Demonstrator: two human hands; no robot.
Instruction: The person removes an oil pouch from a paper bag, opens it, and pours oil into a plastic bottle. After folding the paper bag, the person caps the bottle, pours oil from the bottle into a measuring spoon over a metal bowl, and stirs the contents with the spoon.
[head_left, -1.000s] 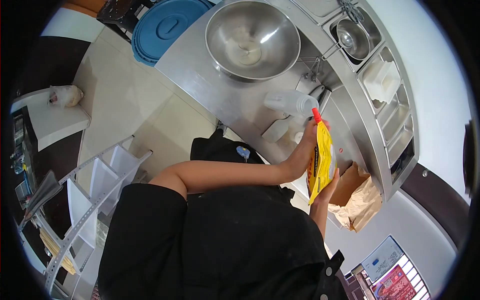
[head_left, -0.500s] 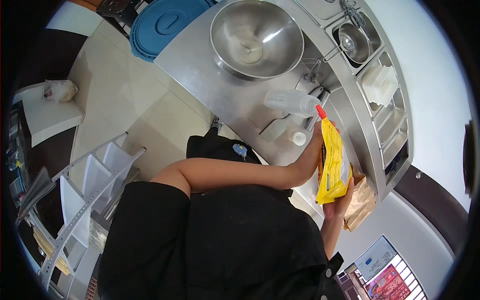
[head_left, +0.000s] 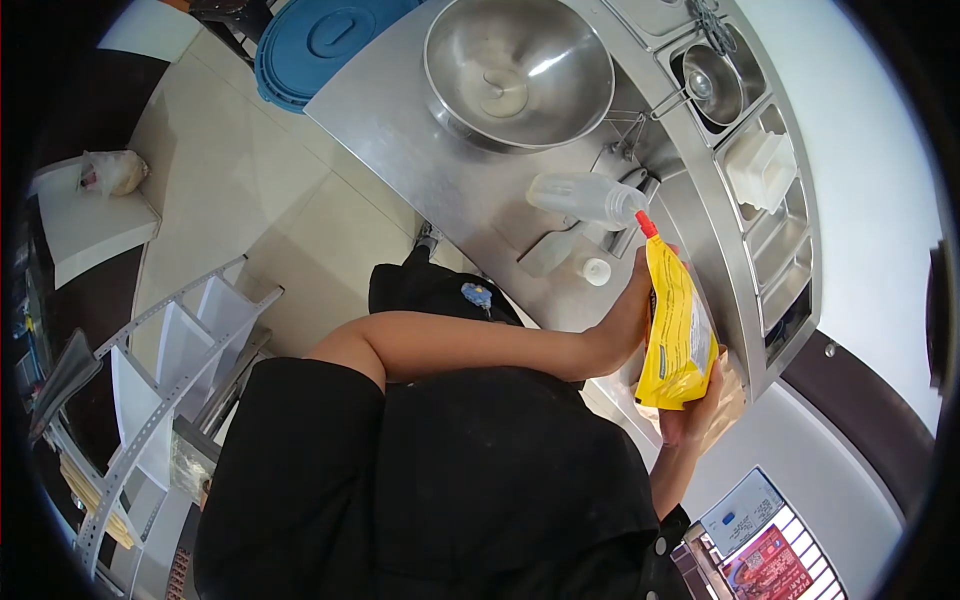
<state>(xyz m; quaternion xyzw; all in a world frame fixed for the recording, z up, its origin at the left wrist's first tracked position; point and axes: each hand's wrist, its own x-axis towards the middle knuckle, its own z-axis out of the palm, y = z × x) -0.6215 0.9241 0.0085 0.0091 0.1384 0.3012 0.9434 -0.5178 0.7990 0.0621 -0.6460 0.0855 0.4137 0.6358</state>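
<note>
A yellow pouch (head_left: 680, 335) with a red spout is between my two hands, its spout tip at the mouth of a translucent bottle (head_left: 575, 197) on the steel counter. My left hand (head_left: 636, 290) grips the pouch near the spout end, its fingers mostly hidden behind it. Around the pouch's wide lower end, my right hand (head_left: 697, 405) is closed. A white cap (head_left: 596, 271) and a flat translucent scraper (head_left: 548, 254) lie on the counter beside the bottle.
A large steel bowl (head_left: 520, 75) stands on the counter (head_left: 400, 140). Behind my right hand is a brown paper bag (head_left: 732, 405). Inset trays (head_left: 785, 250) line the counter's far side; a blue lidded bin (head_left: 330, 40) and a metal rack (head_left: 165, 400) stand at left.
The pouch and both hands have moved right and slightly down. The red spout has come to the bottle's mouth, and the pouch's wide face shows more. My right hand covers more of the paper bag.
</note>
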